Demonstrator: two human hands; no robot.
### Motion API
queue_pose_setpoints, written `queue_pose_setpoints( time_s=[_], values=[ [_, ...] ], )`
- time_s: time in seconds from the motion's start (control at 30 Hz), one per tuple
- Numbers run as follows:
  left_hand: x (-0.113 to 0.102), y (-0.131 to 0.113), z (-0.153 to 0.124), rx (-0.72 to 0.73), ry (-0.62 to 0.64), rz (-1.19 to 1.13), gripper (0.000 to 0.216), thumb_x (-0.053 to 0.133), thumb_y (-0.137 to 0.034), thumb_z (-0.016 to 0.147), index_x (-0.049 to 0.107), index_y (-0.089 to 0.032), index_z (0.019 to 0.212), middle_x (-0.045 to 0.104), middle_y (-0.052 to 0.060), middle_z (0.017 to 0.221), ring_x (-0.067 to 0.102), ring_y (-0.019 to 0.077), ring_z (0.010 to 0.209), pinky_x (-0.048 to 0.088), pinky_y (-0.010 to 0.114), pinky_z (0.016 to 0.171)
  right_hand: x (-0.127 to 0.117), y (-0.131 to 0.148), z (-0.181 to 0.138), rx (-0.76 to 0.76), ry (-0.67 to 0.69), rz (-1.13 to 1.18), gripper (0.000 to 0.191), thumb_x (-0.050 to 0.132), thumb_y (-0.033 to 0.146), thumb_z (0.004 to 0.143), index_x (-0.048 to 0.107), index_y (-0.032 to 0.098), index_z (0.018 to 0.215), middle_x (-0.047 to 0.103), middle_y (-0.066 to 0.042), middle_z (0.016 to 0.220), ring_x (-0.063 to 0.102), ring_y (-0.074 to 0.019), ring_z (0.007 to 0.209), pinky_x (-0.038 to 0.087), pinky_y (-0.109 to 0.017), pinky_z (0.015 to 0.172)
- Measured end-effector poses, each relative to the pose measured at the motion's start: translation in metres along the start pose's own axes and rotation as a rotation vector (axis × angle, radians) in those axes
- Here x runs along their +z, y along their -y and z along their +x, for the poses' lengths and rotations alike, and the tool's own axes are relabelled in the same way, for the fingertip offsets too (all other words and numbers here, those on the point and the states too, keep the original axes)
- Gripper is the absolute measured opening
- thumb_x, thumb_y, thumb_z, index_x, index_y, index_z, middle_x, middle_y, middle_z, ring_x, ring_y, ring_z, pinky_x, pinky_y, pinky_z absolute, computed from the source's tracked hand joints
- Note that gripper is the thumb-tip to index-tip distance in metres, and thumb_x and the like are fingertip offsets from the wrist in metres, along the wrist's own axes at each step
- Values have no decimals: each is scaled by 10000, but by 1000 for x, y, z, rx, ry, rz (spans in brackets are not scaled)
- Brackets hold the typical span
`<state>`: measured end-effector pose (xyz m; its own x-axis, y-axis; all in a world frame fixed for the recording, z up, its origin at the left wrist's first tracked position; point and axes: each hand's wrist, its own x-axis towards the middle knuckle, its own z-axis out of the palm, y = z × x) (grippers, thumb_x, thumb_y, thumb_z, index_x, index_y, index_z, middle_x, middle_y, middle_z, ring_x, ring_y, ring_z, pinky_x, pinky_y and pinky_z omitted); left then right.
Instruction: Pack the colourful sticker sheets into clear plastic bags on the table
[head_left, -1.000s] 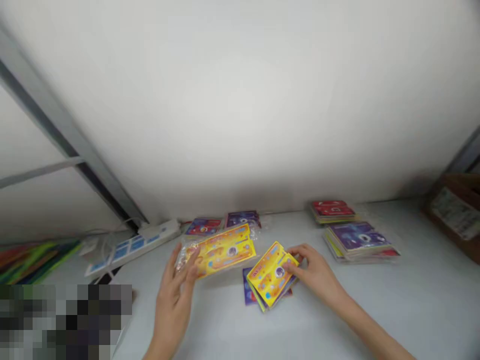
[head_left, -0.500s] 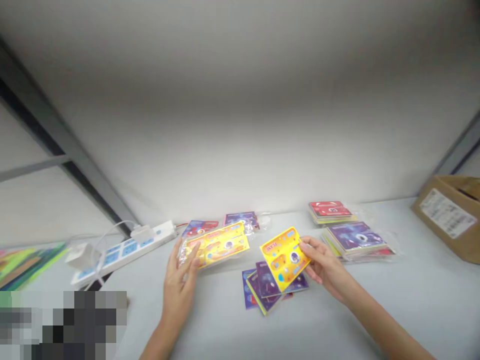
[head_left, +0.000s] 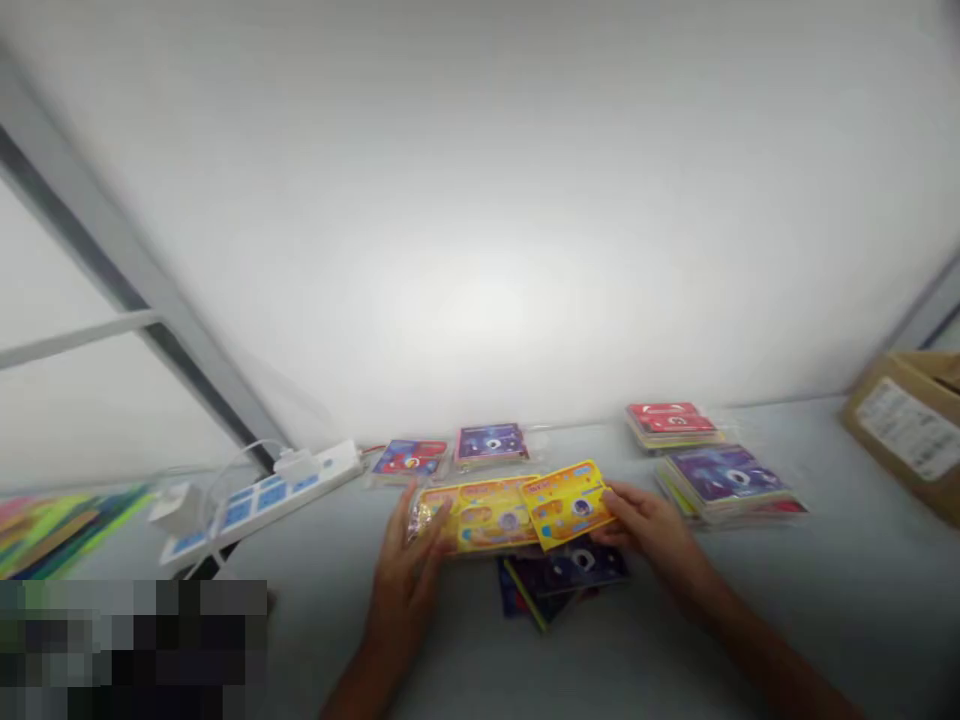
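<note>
My left hand (head_left: 409, 560) is closed around the left end of a yellow card pack (head_left: 480, 515) in a clear plastic sleeve. My right hand (head_left: 649, 525) pinches the right edge of a smaller yellow card (head_left: 566, 503), printed with a round picture and blue spots. The card's left edge overlaps the right end of the pack; I cannot tell whether it lies in front of the plastic or inside it. Below both, partly covered, several purple and blue cards (head_left: 581, 566) lie fanned on the table.
Two wrapped card packs, one red-blue (head_left: 409, 459) and one purple (head_left: 491, 443), lie by the wall. On the right are a red stack (head_left: 670, 420) and a purple stack (head_left: 724, 475). A power strip (head_left: 262, 505) with plugs is at left, a cardboard box (head_left: 907, 430) at far right.
My left hand has carried the yellow pack right and lower, toward the card in my right hand. The card has turned flatter, and the two now overlap. The view has brightened and shifted slightly.
</note>
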<state>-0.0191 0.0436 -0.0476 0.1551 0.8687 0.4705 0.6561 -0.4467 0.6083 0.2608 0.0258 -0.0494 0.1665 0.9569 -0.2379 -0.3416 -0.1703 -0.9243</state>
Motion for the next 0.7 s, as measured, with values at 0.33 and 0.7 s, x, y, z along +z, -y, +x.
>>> queue_pose_setpoints(
  time_s=[0.33,0.7],
  values=[
    [8,-19,-10,-87,-4,-124,334,436,-378,877,569,-294,1171,190,-12,1477,224,260,1329,197,435,1077,14,-8,-20,-192,387,-307,406,567,450,770,624,251,1119,560,-66,1218,561,-243,1000,533,-336,707],
    [6,-37,-3,-713,326,-1067,537,647,-337,751,475,-197,1240,630,94,1142,577,318,1048,489,435,867,18,-24,-16,-92,324,-217,441,687,411,654,652,202,1041,633,-25,719,537,-131,544,456,-274,519]
  ],
)
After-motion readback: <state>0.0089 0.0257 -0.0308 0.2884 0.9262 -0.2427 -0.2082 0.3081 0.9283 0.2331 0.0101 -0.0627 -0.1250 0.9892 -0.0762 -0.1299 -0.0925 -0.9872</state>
